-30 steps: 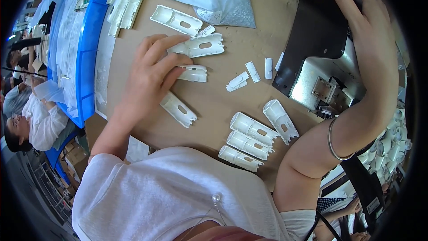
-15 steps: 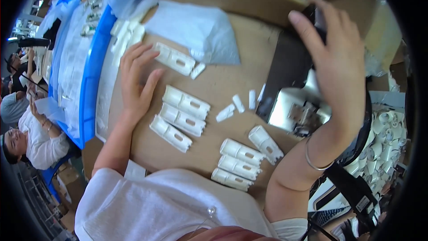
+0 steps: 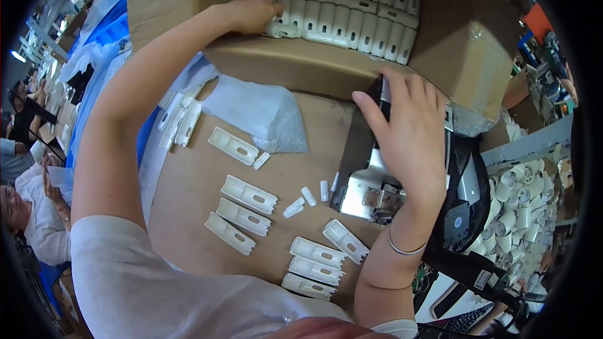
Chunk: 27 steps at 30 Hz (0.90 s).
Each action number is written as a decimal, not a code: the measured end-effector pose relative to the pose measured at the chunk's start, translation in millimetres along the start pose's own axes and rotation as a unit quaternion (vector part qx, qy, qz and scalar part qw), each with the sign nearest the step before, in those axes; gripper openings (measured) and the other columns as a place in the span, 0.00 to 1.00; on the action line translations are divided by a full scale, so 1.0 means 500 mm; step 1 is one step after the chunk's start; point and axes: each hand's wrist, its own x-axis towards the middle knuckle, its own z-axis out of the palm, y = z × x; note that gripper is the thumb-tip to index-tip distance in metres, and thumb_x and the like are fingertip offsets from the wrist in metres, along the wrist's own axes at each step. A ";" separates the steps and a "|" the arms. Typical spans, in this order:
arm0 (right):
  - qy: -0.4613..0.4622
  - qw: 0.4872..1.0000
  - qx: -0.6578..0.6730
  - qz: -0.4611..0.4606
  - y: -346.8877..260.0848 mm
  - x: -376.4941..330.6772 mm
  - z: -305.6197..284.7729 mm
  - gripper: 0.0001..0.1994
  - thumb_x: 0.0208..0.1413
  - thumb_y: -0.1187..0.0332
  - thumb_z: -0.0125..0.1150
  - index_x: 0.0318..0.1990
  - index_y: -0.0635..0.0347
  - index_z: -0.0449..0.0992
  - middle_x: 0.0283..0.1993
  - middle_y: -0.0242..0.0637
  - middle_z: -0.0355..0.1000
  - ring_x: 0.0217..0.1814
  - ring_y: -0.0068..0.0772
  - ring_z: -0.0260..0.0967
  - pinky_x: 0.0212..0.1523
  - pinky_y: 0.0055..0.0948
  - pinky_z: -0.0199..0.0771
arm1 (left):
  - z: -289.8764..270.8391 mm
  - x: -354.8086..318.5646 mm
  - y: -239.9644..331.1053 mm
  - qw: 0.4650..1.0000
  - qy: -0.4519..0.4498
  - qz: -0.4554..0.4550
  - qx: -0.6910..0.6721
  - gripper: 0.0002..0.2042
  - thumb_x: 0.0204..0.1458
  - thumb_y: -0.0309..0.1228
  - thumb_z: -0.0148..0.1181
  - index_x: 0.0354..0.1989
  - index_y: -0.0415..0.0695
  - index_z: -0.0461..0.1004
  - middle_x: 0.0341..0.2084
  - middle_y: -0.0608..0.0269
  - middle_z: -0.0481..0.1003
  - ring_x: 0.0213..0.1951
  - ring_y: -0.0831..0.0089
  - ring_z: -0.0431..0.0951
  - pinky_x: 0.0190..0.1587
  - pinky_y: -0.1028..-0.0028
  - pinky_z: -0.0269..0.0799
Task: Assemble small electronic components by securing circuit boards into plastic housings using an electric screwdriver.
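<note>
Fingers (image 3: pixel 274 10) of your left hand (image 3: pixel 251 16) are bent at the left end of the near row of packed white shells (image 3: pixel 342 25); whether they grip one cannot be told. Your right hand (image 3: pixel 411 132) has its fingers spread wide over the black machine (image 3: pixel 355 150); contact unconfirmed. At the far side of your surface (image 3: pixel 182 226), the open cardboard box (image 3: pixel 282 66) holds those packed shells in rows. Before it lies a translucent bag (image 3: pixel 257 110). Eight loose shells (image 3: pixel 249 194) lie hollow side up: one near the bag, three left of centre, four nearer you. Small white pieces (image 3: pixel 308 196) lie left of the machine, another beside the bag-side shell.
</note>
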 end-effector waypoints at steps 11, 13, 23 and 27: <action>0.011 1.000 0.017 -0.002 -0.001 0.004 -0.002 0.23 0.64 0.52 0.63 0.51 0.65 0.79 0.43 0.45 0.74 0.46 0.45 0.69 0.56 0.43 0.66 | 0.021 0.081 -0.041 0.985 -0.174 -0.007 0.022 0.28 0.46 0.39 0.64 0.55 0.36 0.73 0.45 0.43 0.79 0.44 0.49 0.79 0.48 0.58 0.77; 0.007 1.000 0.014 -0.001 -0.001 0.002 -0.002 0.23 0.64 0.52 0.63 0.51 0.65 0.79 0.43 0.45 0.75 0.46 0.45 0.69 0.56 0.43 0.66 | 0.012 0.082 0.003 0.987 -0.141 -0.001 -0.079 0.28 0.48 0.40 0.64 0.55 0.36 0.73 0.45 0.45 0.79 0.43 0.50 0.79 0.48 0.58 0.76; 0.012 1.000 0.017 0.001 -0.004 0.002 -0.002 0.23 0.64 0.52 0.63 0.52 0.66 0.80 0.43 0.45 0.75 0.46 0.46 0.69 0.57 0.43 0.66 | 0.045 0.151 0.159 0.987 -0.115 0.036 -0.109 0.25 0.52 0.42 0.63 0.51 0.35 0.74 0.41 0.47 0.81 0.37 0.54 0.79 0.42 0.57 0.77; 0.018 1.000 0.022 -0.004 -0.008 0.003 -0.001 0.23 0.63 0.52 0.63 0.51 0.66 0.80 0.43 0.45 0.75 0.46 0.46 0.69 0.57 0.43 0.66 | 0.046 0.149 0.142 0.990 -0.096 0.036 -0.098 0.23 0.52 0.41 0.63 0.51 0.36 0.73 0.40 0.48 0.81 0.37 0.57 0.80 0.40 0.60 0.76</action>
